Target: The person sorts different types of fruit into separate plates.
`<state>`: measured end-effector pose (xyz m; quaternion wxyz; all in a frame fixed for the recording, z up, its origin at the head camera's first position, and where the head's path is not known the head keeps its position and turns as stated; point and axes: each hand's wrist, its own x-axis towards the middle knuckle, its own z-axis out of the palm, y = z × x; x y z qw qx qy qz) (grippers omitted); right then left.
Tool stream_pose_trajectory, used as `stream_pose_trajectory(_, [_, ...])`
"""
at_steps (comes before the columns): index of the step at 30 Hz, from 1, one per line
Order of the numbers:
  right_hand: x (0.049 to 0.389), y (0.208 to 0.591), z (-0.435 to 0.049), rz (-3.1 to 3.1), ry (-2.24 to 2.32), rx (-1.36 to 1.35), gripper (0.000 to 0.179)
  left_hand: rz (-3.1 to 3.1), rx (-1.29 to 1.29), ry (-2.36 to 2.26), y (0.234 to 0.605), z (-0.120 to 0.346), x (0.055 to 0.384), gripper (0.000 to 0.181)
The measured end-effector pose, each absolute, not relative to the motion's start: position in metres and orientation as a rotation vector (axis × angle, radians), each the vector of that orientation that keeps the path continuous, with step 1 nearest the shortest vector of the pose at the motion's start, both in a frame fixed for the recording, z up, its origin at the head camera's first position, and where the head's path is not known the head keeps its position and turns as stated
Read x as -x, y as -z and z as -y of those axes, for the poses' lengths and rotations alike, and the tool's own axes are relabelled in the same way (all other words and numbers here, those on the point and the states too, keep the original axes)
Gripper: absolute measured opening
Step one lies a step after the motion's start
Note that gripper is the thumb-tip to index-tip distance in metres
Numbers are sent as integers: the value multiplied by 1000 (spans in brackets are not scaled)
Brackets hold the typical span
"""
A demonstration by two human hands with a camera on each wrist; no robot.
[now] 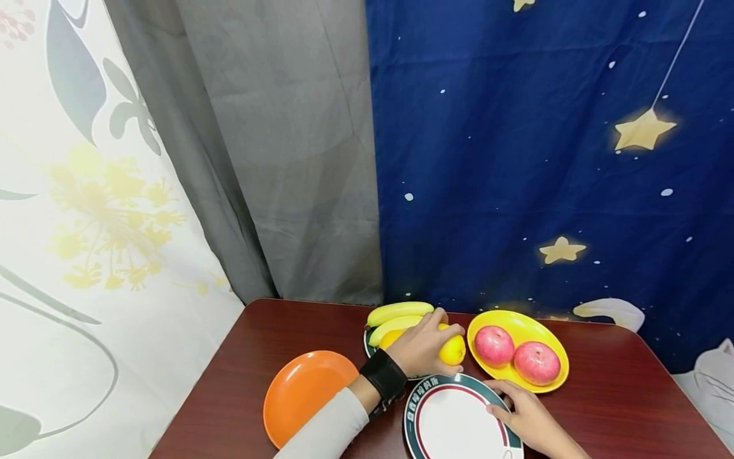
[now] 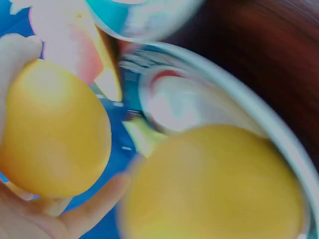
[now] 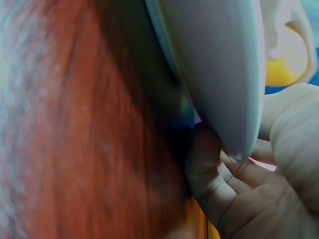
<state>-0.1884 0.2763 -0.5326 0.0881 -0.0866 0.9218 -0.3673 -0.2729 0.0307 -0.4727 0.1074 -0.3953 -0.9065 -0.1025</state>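
Observation:
My left hand [image 1: 421, 347] grips a yellow lemon [image 1: 453, 349] over the green-rimmed plate at the back of the table. In the left wrist view, fingers curl round that lemon [image 2: 57, 129] beside a second yellow fruit [image 2: 214, 184] in the plate. Bananas [image 1: 398, 312] lie in the same plate, partly behind the hand. At the front, my right hand [image 1: 530, 417] pinches the right rim of a white plate [image 1: 459, 424] with a green border and lettering. The right wrist view shows thumb and fingers on either side of this plate's edge [image 3: 224, 74].
An orange plate [image 1: 309, 389] lies to the left, partly behind the left forearm. Back right, a yellow oval plate [image 1: 516, 325] carries two pink apples [image 1: 537, 363]. The dark red table [image 1: 229, 395] backs onto grey and blue curtains [image 1: 516, 159].

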Motion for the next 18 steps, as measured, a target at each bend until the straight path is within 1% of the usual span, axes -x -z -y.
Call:
stream_pose_trajectory(4, [189,535,-276,-2775,1086,306,47,2590,1345,365,456,-32,249,59])
stream_pose_trajectory(8, [189,536,-275,-2821,1083,368,44,2484,1570,247,454,-30,221,58])
stream_pose_trajectory(13, [187,537,-275,-2830,1105,425,40,2544,1806,126,471,-22,191,57])
stream_pose_trajectory(18, [185,536,-276,-2825,1120,392,41,2568,1969,80,496,-15,180,51])
